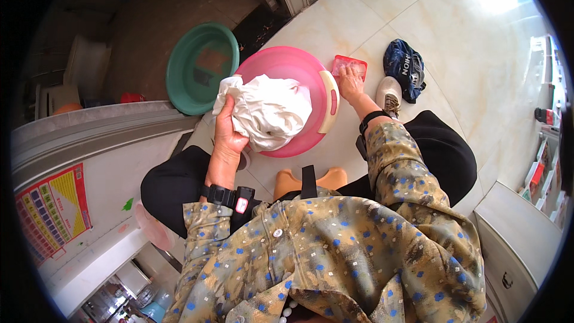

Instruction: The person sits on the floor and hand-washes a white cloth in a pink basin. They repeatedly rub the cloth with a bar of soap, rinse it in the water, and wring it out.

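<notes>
My left hand (228,128) grips the near left side of a bunched white cloth (273,110), holding it over a pink plastic basin (314,143). The cloth hides part of the basin's inside. To the right of the basin, my right hand (350,81) reaches down with its fingers in a small red plastic box (362,63) on the floor. The fingers cover part of the box's inside, and I cannot tell whether they hold anything there.
A green basin (172,69) stands left of the pink one, by the doorway. A dark blue bundled cloth (401,65) lies on the tiles beyond my shoe (389,92). An orange stool (334,177) is between my knees. White drawers (506,251) stand at lower right.
</notes>
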A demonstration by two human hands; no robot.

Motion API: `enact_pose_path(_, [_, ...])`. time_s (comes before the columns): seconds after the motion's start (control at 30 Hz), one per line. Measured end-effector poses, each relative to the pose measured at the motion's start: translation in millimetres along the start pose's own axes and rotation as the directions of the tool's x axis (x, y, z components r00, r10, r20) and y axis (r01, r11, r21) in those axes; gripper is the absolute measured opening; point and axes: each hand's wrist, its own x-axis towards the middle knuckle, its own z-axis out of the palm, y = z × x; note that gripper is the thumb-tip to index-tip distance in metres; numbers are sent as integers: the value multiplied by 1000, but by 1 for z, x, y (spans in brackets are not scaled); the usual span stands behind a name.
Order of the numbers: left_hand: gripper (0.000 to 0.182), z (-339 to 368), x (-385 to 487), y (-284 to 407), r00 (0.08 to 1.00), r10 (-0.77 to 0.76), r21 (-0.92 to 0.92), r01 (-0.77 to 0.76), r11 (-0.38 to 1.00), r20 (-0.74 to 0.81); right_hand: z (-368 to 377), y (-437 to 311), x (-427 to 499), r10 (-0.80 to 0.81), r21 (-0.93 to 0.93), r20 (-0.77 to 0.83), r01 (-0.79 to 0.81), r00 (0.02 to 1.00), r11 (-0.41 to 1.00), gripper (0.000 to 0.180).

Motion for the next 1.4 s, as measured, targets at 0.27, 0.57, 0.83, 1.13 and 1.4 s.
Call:
enact_pose_path(0.27, [46, -4, 1, -1, 995, -60, 7, 61, 998, -77, 4, -6, 28, 165, -66, 196, -155, 966, 986, 61])
enact_pose_path(0.57, [47, -7, 4, -3, 993, -99, -53, 96, 994, -71, -4, -16, 18, 117, -116, 117, -104, 986, 988, 42])
enact_pose_path(0.83, [49, -4, 5, -3, 993, -90, -45, 87, 995, -75, 20, 2, 4, 17, 41, -101, -13, 995, 999, 25])
enact_pose_path(1.13, [46, -6, 7, -6, 996, -89, -61, 90, 994, 20, -43, -22, 27, 416, 922, 319, -380, 852, 70, 10])
enact_pose_path(1.4, [56, -12, 16, -3, 998, 51, -36, -50, 998, 31, -177, -142, -5, -489, 988, 145, -95, 860, 125, 12])
